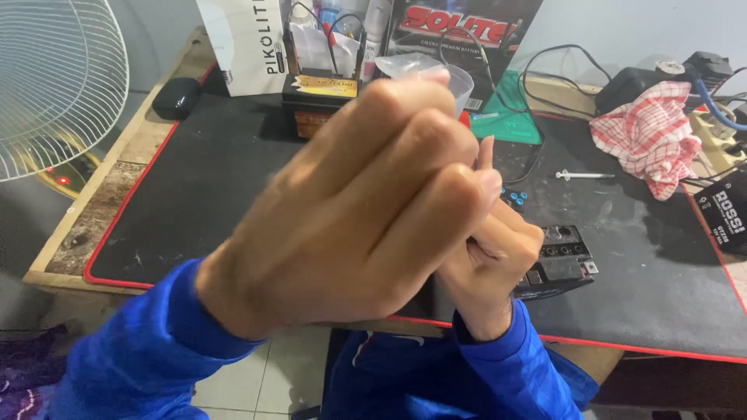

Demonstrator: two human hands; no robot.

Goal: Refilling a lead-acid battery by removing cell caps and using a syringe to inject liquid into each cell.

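A clear plastic cup [436,74] shows only as a rim and part of its wall just above the knuckles of the left hand [366,210]. That hand is curled into a tight fist raised close to the camera, with one fingertip lying on the cup's rim; whether it truly grips the cup is hidden by its own back. Nothing can be made out inside the cup.

Below and to the right of it, the right hand [486,260] is also clenched, its fingers folded in against the left; if it holds something small, the view does not show it. Both wrists come out of blue sleeves [148,354].

Just right of the right hand, a small black battery [562,260] lies on the black mat [210,187] with its top open, showing a row of cells. Between the two hands and this battery, a few small blue caps [513,196] lie on the mat, partly hidden; their number cannot be counted. Farther right is one thin white syringe [583,176], and beyond it one red-and-white checked cloth [650,132].

Behind the left hand stands a second battery [320,97] with wires clipped to its top, flanked by one white box [249,43] and one dark box [459,27]. Far to the left of the hands is a white fan grille [58,78], and a small black case [176,96] lies near it on the mat's edge.
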